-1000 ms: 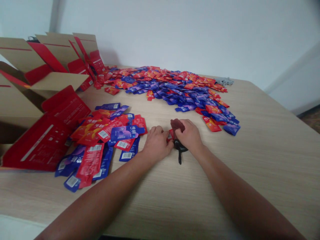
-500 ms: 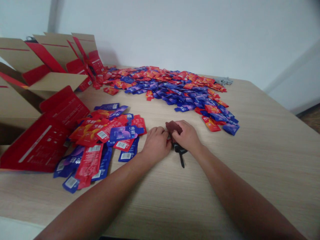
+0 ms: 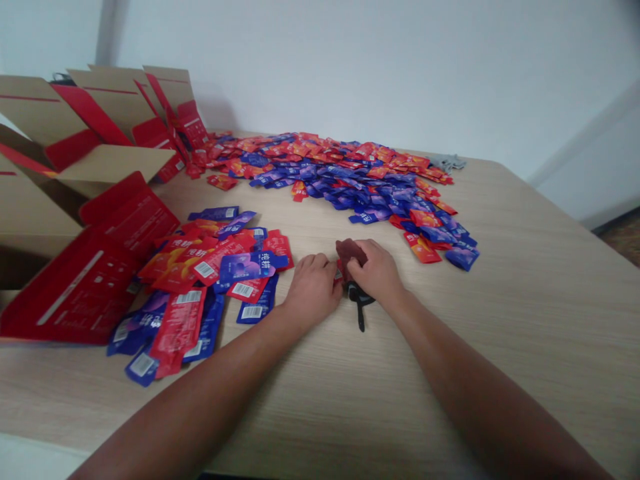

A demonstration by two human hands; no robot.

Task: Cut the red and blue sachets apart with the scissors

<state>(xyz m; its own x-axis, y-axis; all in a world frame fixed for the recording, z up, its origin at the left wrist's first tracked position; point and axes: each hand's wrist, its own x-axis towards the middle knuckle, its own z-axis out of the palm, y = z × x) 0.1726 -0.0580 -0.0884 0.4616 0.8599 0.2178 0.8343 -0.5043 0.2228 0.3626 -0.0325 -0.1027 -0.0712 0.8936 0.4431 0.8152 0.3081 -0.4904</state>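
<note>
Near the middle of the table, my left hand [image 3: 313, 287] is closed with its fingers curled over a red packet [image 3: 339, 272], mostly hidden by the fingers. Right beside it, my right hand [image 3: 376, 272] grips a dark brown piece that looks like folded cloth [image 3: 350, 252], thumb on top, pressed close to the packet. A black strap-like object [image 3: 361, 316] pokes out below my right hand; the hand hides how it joins the brown piece. To the left of my left hand lies a loose heap of red and blue packets [image 3: 245, 267], several with barcodes facing up.
A long pile of red, orange and blue packets [image 3: 345, 177] curves along the back of the wooden table [image 3: 525, 280]. Open red cardboard boxes [image 3: 85, 287] with raised flaps stand on the left. Grey crumpled fabric [image 3: 447, 162] lies at the back right, before a white wall.
My right hand has shifted slightly, with the brown piece turned a little and the black strap swung slightly left. More of the red packet shows between the hands. My left hand has barely moved.
</note>
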